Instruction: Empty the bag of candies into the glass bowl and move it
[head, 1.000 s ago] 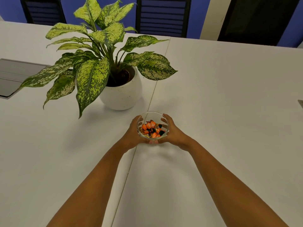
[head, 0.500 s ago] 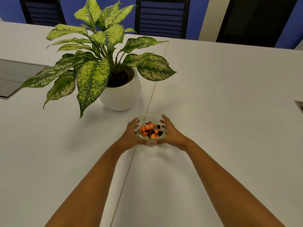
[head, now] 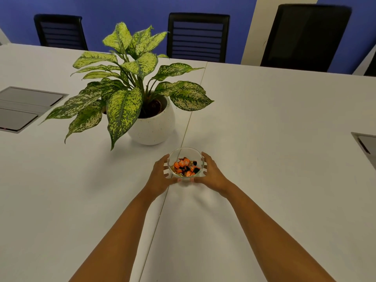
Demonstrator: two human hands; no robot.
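A small glass bowl (head: 186, 153) sits on the white table (head: 264, 139), just in front of the potted plant. Inside it lie orange, black and gold wrapped candies (head: 185, 167). My left hand (head: 159, 177) cups the bowl's left side and my right hand (head: 211, 174) cups its right side. On both hands the fingers are spread against the glass, and the thumbs meet at the near base. No candy bag is in view.
A leafy plant in a round white pot (head: 151, 127) stands right behind the bowl, its leaves reaching left and right. Grey cable hatches are set into the table at the far left (head: 24, 108) and right edge (head: 366, 145). Black chairs (head: 198, 35) line the far side.
The bowl and both hands have stayed in front of the pot. My fingers have loosened from a tight wrap to a spread hold. The view has tilted up, showing more of the chairs.
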